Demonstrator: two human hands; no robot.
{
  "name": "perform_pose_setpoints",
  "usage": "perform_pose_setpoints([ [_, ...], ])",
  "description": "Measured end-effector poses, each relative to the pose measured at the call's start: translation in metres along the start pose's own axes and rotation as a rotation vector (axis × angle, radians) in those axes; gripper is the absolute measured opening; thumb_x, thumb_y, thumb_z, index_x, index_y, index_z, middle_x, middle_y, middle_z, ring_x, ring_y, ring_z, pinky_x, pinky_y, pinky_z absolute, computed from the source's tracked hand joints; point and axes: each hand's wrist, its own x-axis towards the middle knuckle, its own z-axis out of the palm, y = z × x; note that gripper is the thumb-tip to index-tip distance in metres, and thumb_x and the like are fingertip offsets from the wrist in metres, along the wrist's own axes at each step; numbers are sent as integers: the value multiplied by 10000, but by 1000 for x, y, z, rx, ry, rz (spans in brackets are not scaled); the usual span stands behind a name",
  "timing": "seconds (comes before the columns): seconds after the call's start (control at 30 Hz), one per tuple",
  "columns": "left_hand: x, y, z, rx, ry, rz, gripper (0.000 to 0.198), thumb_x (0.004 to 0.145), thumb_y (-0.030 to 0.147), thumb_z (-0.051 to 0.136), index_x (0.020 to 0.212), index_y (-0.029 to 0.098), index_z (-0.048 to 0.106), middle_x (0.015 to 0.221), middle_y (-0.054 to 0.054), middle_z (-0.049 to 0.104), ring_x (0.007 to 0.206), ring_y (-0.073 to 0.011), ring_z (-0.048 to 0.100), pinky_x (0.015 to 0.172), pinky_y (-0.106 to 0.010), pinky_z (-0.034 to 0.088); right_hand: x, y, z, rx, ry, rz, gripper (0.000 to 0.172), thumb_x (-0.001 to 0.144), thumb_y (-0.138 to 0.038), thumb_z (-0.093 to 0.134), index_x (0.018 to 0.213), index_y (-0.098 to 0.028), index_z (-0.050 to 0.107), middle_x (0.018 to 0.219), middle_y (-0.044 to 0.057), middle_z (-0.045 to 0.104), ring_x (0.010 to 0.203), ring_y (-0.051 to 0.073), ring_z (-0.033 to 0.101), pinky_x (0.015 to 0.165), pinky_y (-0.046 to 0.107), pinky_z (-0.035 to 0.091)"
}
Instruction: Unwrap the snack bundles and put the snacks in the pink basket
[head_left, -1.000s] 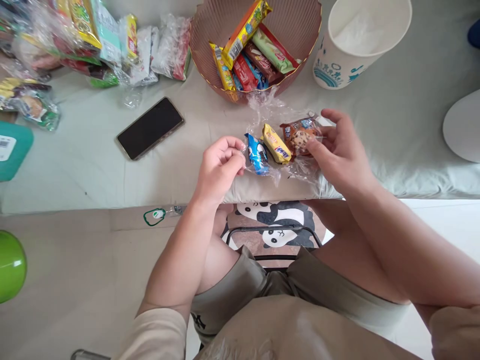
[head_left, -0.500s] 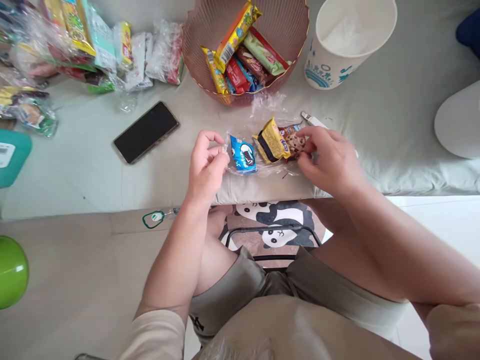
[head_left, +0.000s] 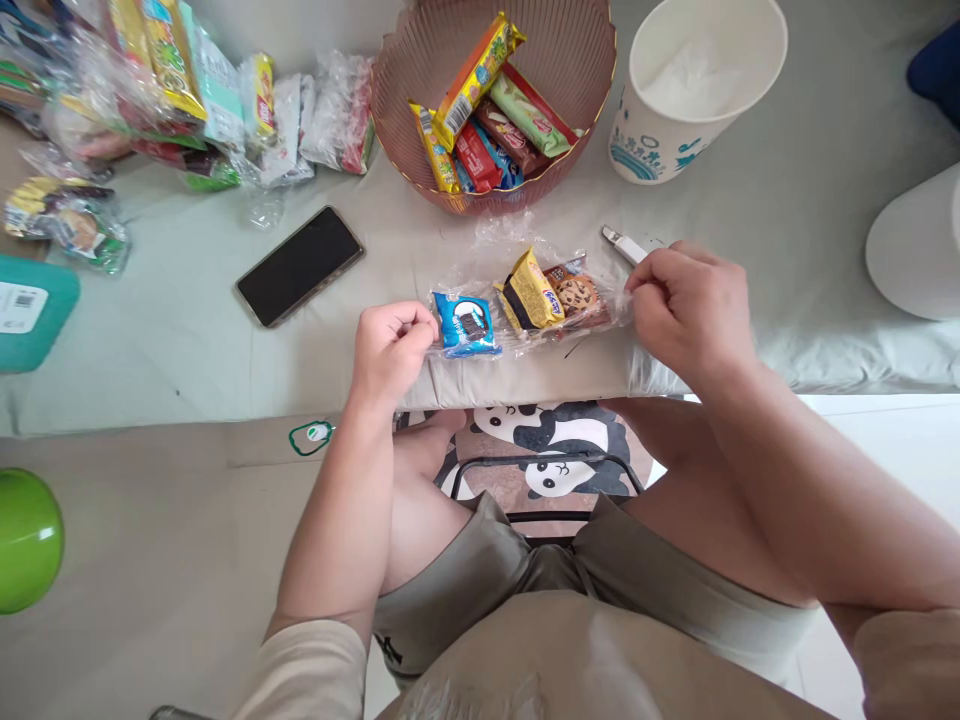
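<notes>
A clear plastic bag (head_left: 525, 335) lies stretched along the front edge of the pale green table (head_left: 187, 340). Inside it sit a blue cookie packet (head_left: 465, 325), a yellow packet (head_left: 529, 293) and a brown chocolate-chip cookie packet (head_left: 576, 294). My left hand (head_left: 390, 350) is closed, pinching the bag's left end. My right hand (head_left: 690, 310) is closed on the bag's right end. The bag is pulled taut between the two hands.
A pink ribbed basket (head_left: 592, 70) of wrapped snacks stands behind the bag. A white paper cup (head_left: 697, 120) is to its right, a black phone (head_left: 300, 265) to the left. More wrapped snacks (head_left: 180, 90) are piled at the back left. A small white tool (head_left: 622, 243) lies by my right hand.
My hands moved apart, left hand leftward and right hand rightward, pulling the bag flat. The right hand let go of the brown packet and now grips the bag's end.
</notes>
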Motion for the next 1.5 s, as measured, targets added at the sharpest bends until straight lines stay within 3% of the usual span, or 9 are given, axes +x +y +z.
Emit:
perform_pose_setpoints([
  [0.3, -5, -3, -26, 119, -402, -149, 131, 621, 193, 603, 740, 241, 574, 409, 104, 345, 382, -83, 220, 400, -221, 148, 3, 1, -11, -62, -111, 123, 129, 697, -166, 528, 759, -253, 600, 699, 42, 578, 661, 240, 554, 677, 410, 432],
  [0.4, -4, -3, -22, -31, -146, 17, 200, 716, 267, 663, 720, 254, 463, 442, 115, 264, 408, -86, 162, 415, -246, 145, 2, -5, -10, 16, -3, -24, 114, 773, -246, 561, 879, -255, 604, 772, 50, 564, 755, 246, 575, 750, 421, 472],
  [0.47, 0, -2, -11, 3, 63, 196, 271, 739, 309, 731, 719, 244, 469, 545, 78, 381, 485, -103, 318, 477, -250, 282, 3, -12, -4, 52, -9, -140, 127, 830, -327, 593, 930, -249, 608, 876, 78, 613, 828, 263, 602, 775, 426, 488],
  [0.53, 5, 0, 5, 133, 76, 336, 285, 696, 319, 820, 848, 230, 596, 807, 0, 607, 751, -164, 574, 689, -287, 478, 5, -18, 6, 50, -71, -216, 174, 851, -360, 613, 979, -242, 620, 951, 102, 648, 889, 287, 621, 793, 435, 494],
  [0.63, 17, 3, 28, 258, 0, 405, 324, 747, 308, 817, 1028, 220, 683, 1125, -70, 708, 1092, -247, 655, 993, -376, 515, 13, -23, 22, 6, -124, -242, 236, 848, -311, 611, 1070, -234, 637, 1020, 121, 686, 947, 313, 633, 836, 453, 498],
  [0.7, 26, 4, 39, 222, 24, 366, 100, 887, 291, 686, 953, 217, 700, 1007, -51, 741, 978, -206, 691, 940, -346, 533, 19, -24, 30, -8, -139, -229, 281, 850, -251, 583, 1123, -232, 644, 1026, 120, 713, 950, 319, 639, 855, 463, 501],
  [0.97, 45, -3, 35, -262, 97, -19, 341, 938, 534, 698, 847, 211, 637, 745, 3, 674, 508, -80, 600, 460, -190, 424, 30, -18, 28, 82, -113, -92, 235, 874, -196, 524, 963, -255, 733, 926, 91, 747, 844, 273, 689, 830, 439, 548],
  [1.3, 53, -26, 19, -322, 270, -66, 414, 907, 627, 675, 837, 231, 578, 658, 29, 605, 484, -83, 548, 441, -217, 411, 32, -9, -1, 194, -54, 336, 153, 780, -190, 594, 784, -223, 743, 567, 3, 558, 573, 194, 568, 689, 391, 502],
  [1.5, 57, -34, 14, -294, 214, -68, 525, 860, 774, 631, 858, 253, 564, 694, 14, 618, 533, -106, 571, 446, -251, 387, 32, 1, 0, 303, 68, 275, 133, 861, -327, 602, 904, -242, 694, 734, 41, 653, 704, 240, 640, 688, 416, 536],
])
